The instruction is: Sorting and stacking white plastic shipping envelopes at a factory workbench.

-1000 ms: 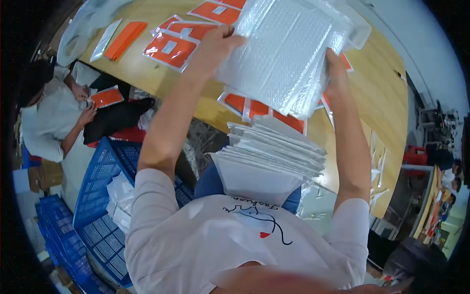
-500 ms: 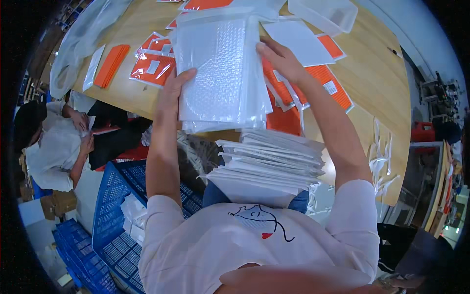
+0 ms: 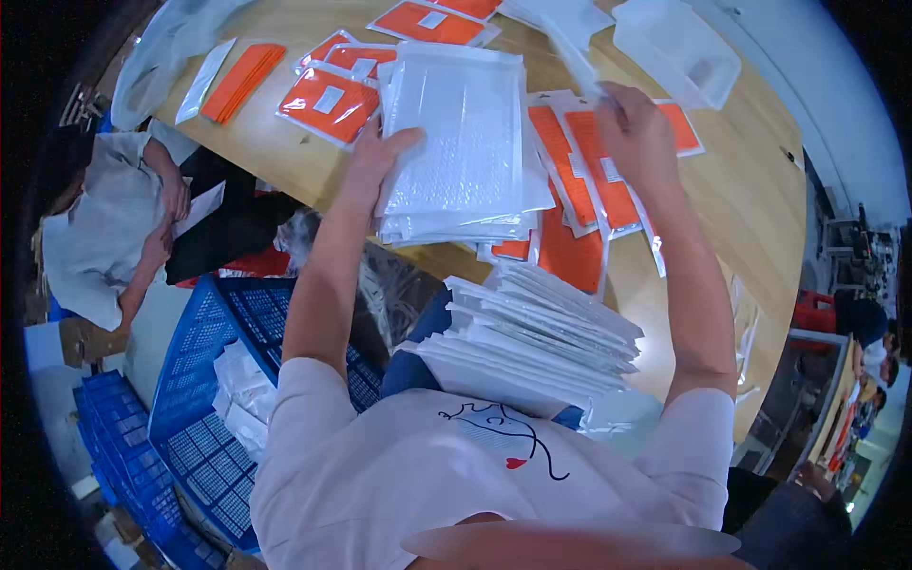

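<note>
My left hand [image 3: 378,157] grips the left edge of a stack of white bubble mailers [image 3: 456,133], thumb lying on top. The stack is over the near edge of the table. To its right, my right hand [image 3: 635,138] is closed on the corner of a thin white sheet [image 3: 568,52], which is tilted nearly edge-on and blurred. Below that hand lie orange items in clear bags with white labels [image 3: 598,166]. On my lap rests a thick pile of white mailers [image 3: 541,332], their edges fanned toward the right.
More orange packets [image 3: 328,100] lie left of the stack, beside a folded orange piece [image 3: 244,84]. A translucent plastic bin [image 3: 674,52] stands at the far right of the table [image 3: 750,209]. Blue crates [image 3: 223,475] are at lower left, and another person [image 3: 114,218] sits at left.
My right hand has left the mailer stack and moved right, lifting the white sheet off the orange packets. My left hand still holds the stack. The whole view has shifted slightly.
</note>
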The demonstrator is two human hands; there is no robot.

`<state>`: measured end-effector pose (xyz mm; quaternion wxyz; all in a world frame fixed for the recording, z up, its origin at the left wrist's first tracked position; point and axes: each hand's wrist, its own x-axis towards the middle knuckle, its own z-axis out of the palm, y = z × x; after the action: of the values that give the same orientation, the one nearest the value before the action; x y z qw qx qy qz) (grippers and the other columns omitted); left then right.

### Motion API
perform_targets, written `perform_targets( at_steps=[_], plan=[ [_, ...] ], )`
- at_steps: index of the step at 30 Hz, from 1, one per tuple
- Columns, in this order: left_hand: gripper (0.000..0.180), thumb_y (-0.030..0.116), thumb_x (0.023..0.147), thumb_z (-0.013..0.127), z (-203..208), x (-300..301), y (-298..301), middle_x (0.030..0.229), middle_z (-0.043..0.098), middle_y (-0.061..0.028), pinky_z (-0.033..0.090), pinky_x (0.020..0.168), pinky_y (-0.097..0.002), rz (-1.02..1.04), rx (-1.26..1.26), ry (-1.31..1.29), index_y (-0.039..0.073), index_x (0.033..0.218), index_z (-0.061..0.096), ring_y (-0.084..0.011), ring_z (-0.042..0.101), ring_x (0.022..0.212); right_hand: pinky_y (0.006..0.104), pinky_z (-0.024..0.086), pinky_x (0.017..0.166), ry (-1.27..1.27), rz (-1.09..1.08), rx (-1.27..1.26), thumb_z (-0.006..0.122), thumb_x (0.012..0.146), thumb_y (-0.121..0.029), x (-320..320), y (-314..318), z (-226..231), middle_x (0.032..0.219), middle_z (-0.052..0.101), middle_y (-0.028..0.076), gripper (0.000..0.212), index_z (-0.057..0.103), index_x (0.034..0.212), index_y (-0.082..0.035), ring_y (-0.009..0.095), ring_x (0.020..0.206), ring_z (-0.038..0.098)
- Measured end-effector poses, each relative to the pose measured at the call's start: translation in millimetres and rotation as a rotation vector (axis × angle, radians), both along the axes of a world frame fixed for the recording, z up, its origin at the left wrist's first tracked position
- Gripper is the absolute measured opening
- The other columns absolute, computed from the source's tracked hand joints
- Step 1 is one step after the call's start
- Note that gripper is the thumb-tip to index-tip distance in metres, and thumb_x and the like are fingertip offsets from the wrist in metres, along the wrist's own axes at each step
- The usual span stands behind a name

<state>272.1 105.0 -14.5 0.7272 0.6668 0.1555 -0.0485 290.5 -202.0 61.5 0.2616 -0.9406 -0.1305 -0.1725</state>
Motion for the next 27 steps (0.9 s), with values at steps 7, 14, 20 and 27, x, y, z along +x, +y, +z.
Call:
perform_targets(
  at_steps=[7, 14, 20, 27],
  plan=[
    [0.070, 0.011, 0.071, 0.070, 10, 0, -4, 0.116, 0.058, -0.0224, 0.052, 0.079, -0.0339, 0.061, 0.048, 0.016, 0.000, 0.134, 0.041, -0.0285, 0.062, 0.092, 0.0262, 0.044, 0.061, 0.279, 0.366, 0.163, 0.062, 0.086, -0.026, 9, 63, 19, 0.079, 0.063, 0.007, 0.033, 0.065, 0.106, 0.000, 0.015, 0.067, 0.053],
    [0.078, 0.011, 0.069, 0.071, -30, 6, 5, 0.124, 0.054, -0.0220, 0.050, 0.085, -0.0362, 0.143, 0.123, -0.083, -0.001, 0.138, 0.036, -0.0305, 0.059, 0.101, 0.0392, 0.048, 0.079, 0.027, 0.132, -0.325, 0.054, 0.084, -0.022, 140, 4, -66, 0.106, 0.063, 0.013, 0.042, 0.056, 0.123, -0.008, 0.032, 0.092, 0.060],
    [0.083, 0.016, 0.069, 0.074, -22, 2, -7, 0.127, 0.052, -0.0225, 0.047, 0.091, -0.0366, 0.127, 0.198, -0.072, -0.001, 0.140, 0.033, -0.0317, 0.056, 0.108, 0.0440, 0.049, 0.080, -0.221, 0.005, -0.453, 0.051, 0.085, -0.024, 210, -20, -133, 0.111, 0.059, 0.019, 0.037, 0.057, 0.118, -0.007, 0.036, 0.092, 0.060],
    [0.084, 0.023, 0.071, 0.073, -52, 6, 3, 0.131, 0.049, -0.0228, 0.044, 0.096, -0.0356, 0.111, 0.223, -0.058, 0.000, 0.140, 0.033, -0.0324, 0.054, 0.113, 0.0449, 0.050, 0.077, 0.206, -0.039, -0.623, 0.052, 0.085, -0.029, 204, -2, -110, 0.106, 0.061, 0.019, 0.031, 0.062, 0.102, -0.005, 0.037, 0.089, 0.061]
  ],
)
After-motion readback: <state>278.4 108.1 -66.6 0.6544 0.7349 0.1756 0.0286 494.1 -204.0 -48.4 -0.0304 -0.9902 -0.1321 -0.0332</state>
